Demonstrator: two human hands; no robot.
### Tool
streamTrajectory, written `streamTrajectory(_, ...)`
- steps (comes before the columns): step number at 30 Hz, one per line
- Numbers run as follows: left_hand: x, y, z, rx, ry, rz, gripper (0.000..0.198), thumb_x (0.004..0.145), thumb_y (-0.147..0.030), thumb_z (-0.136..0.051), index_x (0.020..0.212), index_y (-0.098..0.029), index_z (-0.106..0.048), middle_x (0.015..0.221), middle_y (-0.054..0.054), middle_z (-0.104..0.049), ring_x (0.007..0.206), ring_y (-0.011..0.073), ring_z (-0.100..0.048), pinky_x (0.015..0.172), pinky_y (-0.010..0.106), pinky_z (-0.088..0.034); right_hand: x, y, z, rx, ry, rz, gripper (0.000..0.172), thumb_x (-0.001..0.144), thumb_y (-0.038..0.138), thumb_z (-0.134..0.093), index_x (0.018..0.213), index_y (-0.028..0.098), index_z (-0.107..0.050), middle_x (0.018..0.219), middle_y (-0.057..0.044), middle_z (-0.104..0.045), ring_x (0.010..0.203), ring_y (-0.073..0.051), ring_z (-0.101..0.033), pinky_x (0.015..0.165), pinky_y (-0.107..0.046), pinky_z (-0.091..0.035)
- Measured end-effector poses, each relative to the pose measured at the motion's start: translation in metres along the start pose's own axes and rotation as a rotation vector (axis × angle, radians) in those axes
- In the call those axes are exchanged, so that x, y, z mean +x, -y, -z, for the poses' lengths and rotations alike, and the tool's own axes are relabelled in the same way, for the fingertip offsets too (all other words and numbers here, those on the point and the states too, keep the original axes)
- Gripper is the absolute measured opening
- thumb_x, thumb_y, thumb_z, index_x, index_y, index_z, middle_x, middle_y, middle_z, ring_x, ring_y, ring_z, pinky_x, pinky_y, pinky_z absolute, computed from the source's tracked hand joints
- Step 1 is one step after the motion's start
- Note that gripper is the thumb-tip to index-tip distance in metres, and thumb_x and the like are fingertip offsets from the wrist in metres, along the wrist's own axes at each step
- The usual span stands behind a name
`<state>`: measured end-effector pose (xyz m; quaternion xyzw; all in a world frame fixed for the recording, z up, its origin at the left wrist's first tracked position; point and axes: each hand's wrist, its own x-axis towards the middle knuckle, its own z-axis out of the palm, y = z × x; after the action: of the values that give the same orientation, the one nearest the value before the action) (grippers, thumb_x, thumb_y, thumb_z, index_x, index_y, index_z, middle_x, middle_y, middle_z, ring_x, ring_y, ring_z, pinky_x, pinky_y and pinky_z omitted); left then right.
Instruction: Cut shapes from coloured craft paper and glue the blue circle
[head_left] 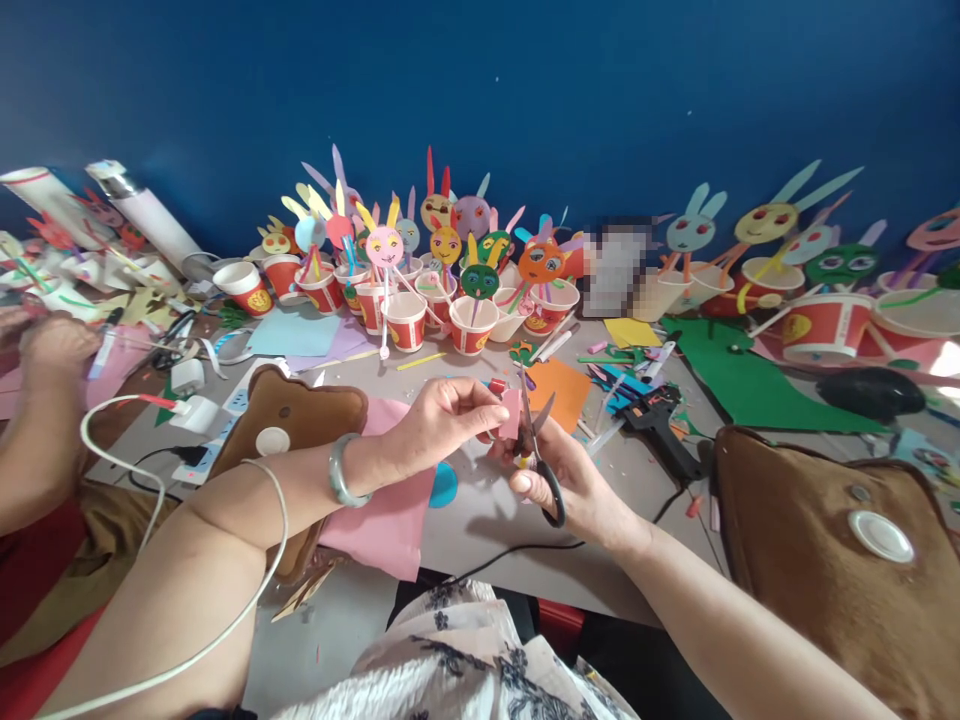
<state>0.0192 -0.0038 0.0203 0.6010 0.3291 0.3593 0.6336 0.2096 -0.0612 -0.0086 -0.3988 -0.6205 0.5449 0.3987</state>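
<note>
Between the thumb and fingers of my left hand [454, 420] is a small piece of pink paper [511, 413]. My right hand [581, 485] grips black-handled scissors [553, 490], whose blades stand apart just right of the paper. Whether a blade touches the paper I cannot tell. Under my left wrist lies a larger pink sheet [386, 510], with a blue paper disc [444, 484] at its right edge. Behind my hands an orange paper square [556, 393] rests on the table.
Paper cups with rabbit-faced figures [405, 320] line the back. A black glue gun [660, 430] with a cord lies at right, near a brown plush cushion [810, 540]. Another brown cushion [300, 410] and a power strip [217, 450] sit left. A co-worker's arm [45, 400] is at far left.
</note>
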Motion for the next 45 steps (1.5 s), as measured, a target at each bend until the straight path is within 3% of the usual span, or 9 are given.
streamTrajectory(13,-0.002,0.001,-0.001,0.021,-0.032,-0.053,0.013,0.083,-0.023,-0.068,0.076,-0.012,-0.066,0.074,0.004,-0.071,0.065,0.0100,-0.064,0.063,0.021,-0.054,0.001,-0.009,-0.005,0.001,-0.029,-0.049,0.061,0.075,0.068,-0.076,0.103,0.018,-0.055,0.080,-0.004,-0.065,0.065,-0.015,-0.059,0.052,-0.026,-0.044)
streamTrajectory(21,-0.002,0.001,-0.002,0.000,-0.039,-0.034,0.011,0.082,-0.020,-0.067,0.074,-0.012,-0.066,0.073,0.004,-0.071,0.065,0.0092,-0.063,0.064,0.021,-0.054,0.002,-0.015,-0.005,0.015,-0.033,-0.054,0.061,0.073,0.068,-0.077,0.100,0.019,-0.054,0.075,-0.001,-0.064,0.057,-0.010,-0.051,0.047,-0.024,-0.039)
streamTrajectory(38,-0.002,0.005,-0.001,-0.029,-0.056,-0.016,0.016,0.084,-0.025,-0.067,0.075,-0.012,-0.065,0.073,0.004,-0.069,0.068,0.0108,-0.065,0.066,0.023,-0.055,0.002,-0.014,-0.005,-0.117,-0.061,-0.119,0.066,0.073,0.078,-0.068,0.097,0.018,-0.056,0.069,-0.002,-0.064,0.054,-0.014,-0.054,0.046,-0.026,-0.040)
streamTrajectory(45,0.000,0.006,0.000,-0.047,-0.043,-0.028,0.017,0.085,-0.028,-0.068,0.077,-0.013,-0.066,0.077,0.006,-0.072,0.072,0.0126,-0.068,0.067,0.024,-0.056,0.002,-0.012,-0.006,-0.037,-0.077,-0.114,0.062,0.071,0.070,-0.077,0.100,0.018,-0.057,0.070,-0.001,-0.063,0.056,-0.012,-0.054,0.048,-0.025,-0.043)
